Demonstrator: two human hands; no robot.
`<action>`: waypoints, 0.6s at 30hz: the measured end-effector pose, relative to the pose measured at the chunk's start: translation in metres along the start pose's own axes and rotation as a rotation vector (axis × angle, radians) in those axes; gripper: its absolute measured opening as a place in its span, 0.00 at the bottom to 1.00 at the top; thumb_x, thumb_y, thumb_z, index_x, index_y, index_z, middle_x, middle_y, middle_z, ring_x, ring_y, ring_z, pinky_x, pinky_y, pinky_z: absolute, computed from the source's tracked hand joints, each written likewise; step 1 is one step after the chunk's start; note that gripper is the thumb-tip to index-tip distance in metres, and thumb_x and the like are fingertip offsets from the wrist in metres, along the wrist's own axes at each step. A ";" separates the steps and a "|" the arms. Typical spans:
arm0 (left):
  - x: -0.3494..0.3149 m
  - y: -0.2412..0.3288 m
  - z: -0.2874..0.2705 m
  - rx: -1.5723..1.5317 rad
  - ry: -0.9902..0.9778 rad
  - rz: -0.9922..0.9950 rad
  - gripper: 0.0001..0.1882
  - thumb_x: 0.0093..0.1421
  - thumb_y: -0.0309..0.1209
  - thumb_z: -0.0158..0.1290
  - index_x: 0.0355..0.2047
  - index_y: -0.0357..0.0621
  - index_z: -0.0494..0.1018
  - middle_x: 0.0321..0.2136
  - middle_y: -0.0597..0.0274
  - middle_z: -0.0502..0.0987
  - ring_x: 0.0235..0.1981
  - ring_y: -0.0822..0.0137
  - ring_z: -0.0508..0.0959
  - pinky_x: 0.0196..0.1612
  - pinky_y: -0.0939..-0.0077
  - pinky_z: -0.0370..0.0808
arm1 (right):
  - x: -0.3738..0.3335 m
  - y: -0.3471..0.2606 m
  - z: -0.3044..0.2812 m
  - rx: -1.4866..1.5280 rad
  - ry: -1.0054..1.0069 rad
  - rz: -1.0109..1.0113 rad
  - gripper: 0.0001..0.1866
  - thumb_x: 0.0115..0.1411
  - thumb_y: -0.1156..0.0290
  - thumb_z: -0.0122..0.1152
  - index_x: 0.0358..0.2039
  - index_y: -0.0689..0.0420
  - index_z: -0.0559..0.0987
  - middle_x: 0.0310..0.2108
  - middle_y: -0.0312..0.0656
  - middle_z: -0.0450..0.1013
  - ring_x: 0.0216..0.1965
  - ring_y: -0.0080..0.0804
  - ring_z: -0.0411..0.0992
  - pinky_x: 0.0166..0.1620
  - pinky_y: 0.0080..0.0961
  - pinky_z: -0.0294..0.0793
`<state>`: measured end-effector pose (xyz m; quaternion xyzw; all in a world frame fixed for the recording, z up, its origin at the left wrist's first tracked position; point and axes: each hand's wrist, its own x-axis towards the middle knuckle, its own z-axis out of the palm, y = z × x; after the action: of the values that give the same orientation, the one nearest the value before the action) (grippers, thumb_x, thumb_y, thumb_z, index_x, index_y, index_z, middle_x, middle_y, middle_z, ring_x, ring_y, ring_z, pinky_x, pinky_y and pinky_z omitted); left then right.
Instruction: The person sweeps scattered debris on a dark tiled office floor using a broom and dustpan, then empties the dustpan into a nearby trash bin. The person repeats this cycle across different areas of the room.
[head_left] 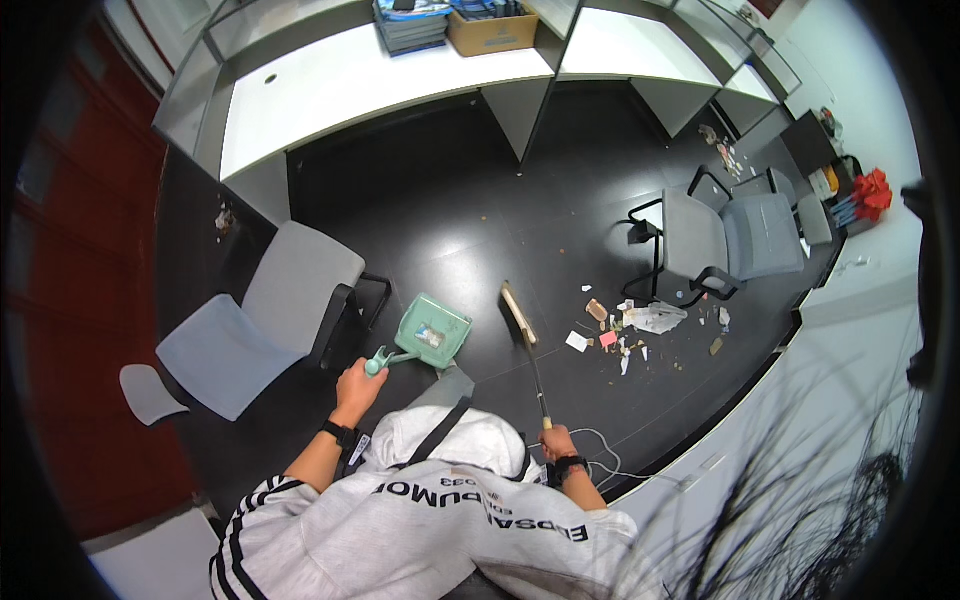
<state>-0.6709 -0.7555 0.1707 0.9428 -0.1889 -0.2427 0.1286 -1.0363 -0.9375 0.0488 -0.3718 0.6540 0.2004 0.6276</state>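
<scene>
My left hand [358,388] is closed round the handle of a green dustpan [437,328], whose pan hangs over or rests on the dark floor ahead of me; which one I cannot tell. A small pale scrap shows inside the pan. My right hand [557,440] grips the long thin handle of a broom [520,316], its narrow head to the right of the dustpan. Farther right lies a scatter of litter: a crumpled clear plastic bag [656,318], a white paper piece [577,342], a pink scrap [609,339], a brownish piece [597,310] and several small bits.
Grey chairs stand at left [290,285] and right [700,240]. White desks [380,95] with partitions run along the back, carrying a cardboard box [493,32] and stacked folders [412,28]. More litter [727,155] lies far right. A white cable [606,452] trails near my right hand.
</scene>
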 end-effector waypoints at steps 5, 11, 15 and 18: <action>0.048 0.026 -0.021 0.016 -0.016 -0.036 0.20 0.49 0.46 0.57 0.28 0.39 0.71 0.25 0.43 0.76 0.32 0.43 0.76 0.34 0.51 0.72 | -0.005 -0.099 -0.022 -0.124 -0.036 -0.003 0.05 0.49 0.74 0.53 0.19 0.61 0.71 0.12 0.37 0.64 0.10 0.24 0.60 0.12 0.22 0.57; 0.065 0.053 -0.046 -0.047 -0.077 -0.204 0.20 0.47 0.46 0.58 0.27 0.40 0.71 0.25 0.44 0.76 0.30 0.42 0.76 0.34 0.51 0.72 | 0.031 -0.207 -0.047 -0.221 -0.039 -0.008 0.06 0.49 0.73 0.52 0.19 0.61 0.71 0.12 0.37 0.64 0.10 0.25 0.60 0.12 0.22 0.57; 0.073 0.057 -0.034 -0.060 -0.049 -0.297 0.20 0.47 0.46 0.58 0.26 0.40 0.71 0.24 0.44 0.77 0.30 0.42 0.76 0.34 0.52 0.72 | 0.095 -0.282 -0.055 -0.273 -0.060 -0.054 0.05 0.50 0.75 0.52 0.20 0.61 0.71 0.13 0.38 0.64 0.10 0.25 0.61 0.12 0.23 0.58; 0.083 0.060 -0.029 -0.024 -0.006 -0.356 0.20 0.48 0.46 0.58 0.26 0.40 0.71 0.23 0.45 0.77 0.30 0.42 0.76 0.34 0.52 0.72 | 0.141 -0.344 -0.047 -0.319 -0.127 -0.125 0.06 0.51 0.75 0.52 0.19 0.61 0.71 0.12 0.38 0.64 0.10 0.26 0.61 0.11 0.24 0.58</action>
<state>-0.6064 -0.8396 0.1814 0.9590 -0.0163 -0.2667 0.0942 -0.8052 -1.2262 -0.0111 -0.4934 0.5483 0.2852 0.6120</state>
